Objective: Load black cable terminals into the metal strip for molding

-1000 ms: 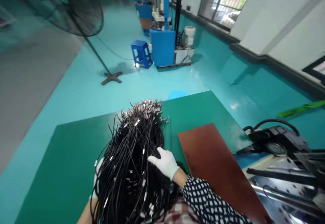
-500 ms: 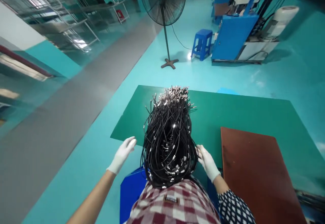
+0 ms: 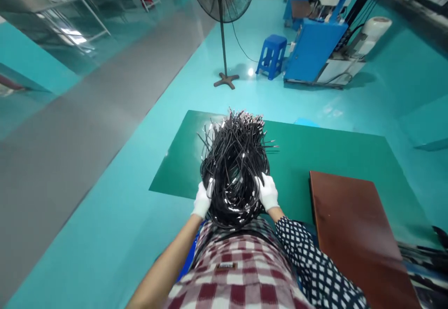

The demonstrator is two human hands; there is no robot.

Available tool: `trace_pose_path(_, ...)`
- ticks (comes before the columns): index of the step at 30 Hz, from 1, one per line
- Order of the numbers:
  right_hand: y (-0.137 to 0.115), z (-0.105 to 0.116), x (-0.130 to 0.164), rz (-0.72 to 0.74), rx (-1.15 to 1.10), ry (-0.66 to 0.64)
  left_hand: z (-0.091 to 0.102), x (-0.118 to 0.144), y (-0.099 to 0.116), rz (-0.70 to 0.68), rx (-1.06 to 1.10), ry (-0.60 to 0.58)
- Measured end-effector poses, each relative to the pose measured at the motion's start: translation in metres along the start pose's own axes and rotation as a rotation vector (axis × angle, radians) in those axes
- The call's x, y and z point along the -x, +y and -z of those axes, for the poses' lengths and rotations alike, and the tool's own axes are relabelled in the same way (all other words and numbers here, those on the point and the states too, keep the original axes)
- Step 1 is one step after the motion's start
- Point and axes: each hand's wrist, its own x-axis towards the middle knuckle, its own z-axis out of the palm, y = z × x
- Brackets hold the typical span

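Observation:
A thick bundle of black cables [image 3: 234, 164] with metal-tipped ends lies on the green table mat [image 3: 322, 155], its tips fanned out toward the far edge. My left hand [image 3: 202, 200], in a white glove, grips the bundle's near left side. My right hand [image 3: 269, 192], also gloved, grips its near right side. The near end of the bundle hangs over the table edge against my checked apron.
A brown board [image 3: 350, 225] lies on the mat at right. Beyond the table stand a pedestal fan [image 3: 222, 1], a blue stool [image 3: 271, 54] and a blue machine [image 3: 313, 50]. A grey walkway crosses the teal floor at left.
My left hand has moved in from the open air and closed on the bundle's left side. My right hand has tightened on the right side. The view has swung left.

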Motion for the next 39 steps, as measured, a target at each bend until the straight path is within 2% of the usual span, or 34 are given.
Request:
trace_pose_path(3, 0.009, 0.019, -0.002, 0.005, 0.067, 0.015, 0.025, 0.009, 0.003, 0.018, -0.095, 0.059)
trace_pose_path(4, 0.01, 0.028, 0.002, 0.013, 0.077, 0.028, 0.035, 0.017, 0.008, -0.02, -0.134, 0.084)
trace_pose_path(6, 0.005, 0.04, 0.012, 0.033, 0.087, 0.044, 0.052, 0.035, 0.025, -0.186, -0.242, 0.159)
trace_pose_path(7, -0.001, 0.041, 0.017, 0.045, 0.083, 0.03, 0.054, 0.044, 0.036, -0.335, -0.343, 0.174)
trace_pose_path(8, -0.008, 0.037, 0.02, 0.05, 0.083, -0.002, 0.051, 0.05, 0.048, -0.473, -0.423, 0.143)
trace_pose_path(9, -0.017, 0.031, 0.021, 0.051, 0.1, -0.037, 0.043, 0.053, 0.06, -0.619, -0.512, 0.054)
trace_pose_path(11, -0.035, 0.011, 0.016, 0.051, 0.198, -0.079, 0.018, 0.051, 0.08, -0.915, -0.707, -0.221)
trace_pose_path(12, -0.043, 0.002, 0.01, 0.058, 0.274, -0.069, 0.005, 0.045, 0.086, -1.017, -0.778, -0.328)
trace_pose_path(13, -0.049, -0.004, 0.004, 0.071, 0.335, -0.06, -0.006, 0.038, 0.09, -1.077, -0.828, -0.383)
trace_pose_path(14, -0.052, -0.006, -0.002, 0.083, 0.373, -0.057, -0.013, 0.031, 0.091, -1.09, -0.862, -0.414)
trace_pose_path(16, -0.048, 0.001, -0.009, 0.11, 0.371, -0.08, -0.015, 0.019, 0.089, -1.064, -0.923, -0.47)
trace_pose_path(20, -0.011, 0.036, 0.001, 0.11, 0.269, -0.109, 0.01, 0.022, 0.084, -1.0, -0.987, -0.587)
trace_pose_path(23, 0.006, 0.036, 0.016, 0.045, 0.209, -0.066, 0.017, 0.034, 0.08, -0.98, -0.94, -0.62)
trace_pose_path(25, -0.001, 0.015, 0.017, 0.016, 0.223, -0.062, 0.01, 0.036, 0.075, -0.947, -0.912, -0.677)
trace_pose_path(27, -0.02, -0.01, 0.01, 0.006, 0.327, -0.085, -0.003, 0.031, 0.07, -0.911, -0.932, -0.734)
trace_pose_path(30, -0.05, -0.031, -0.008, -0.009, 0.557, -0.058, -0.022, 0.017, 0.069, -0.918, -1.106, -0.779)
trace_pose_path(33, -0.066, -0.019, -0.017, -0.017, 0.534, -0.13, -0.025, 0.005, 0.081, -0.923, -1.285, -0.851)
trace_pose_path(35, -0.073, -0.005, -0.017, 0.065, 0.415, -0.136, -0.015, 0.002, 0.093, -0.913, -1.309, -0.894)
trace_pose_path(38, -0.079, 0.002, -0.016, 0.294, 0.309, -0.007, 0.004, 0.0, 0.11, -0.952, -1.208, -0.843)
trace_pose_path(39, -0.079, 0.0, -0.018, 0.316, 0.329, 0.02, 0.008, -0.001, 0.113, -0.975, -1.164, -0.814)
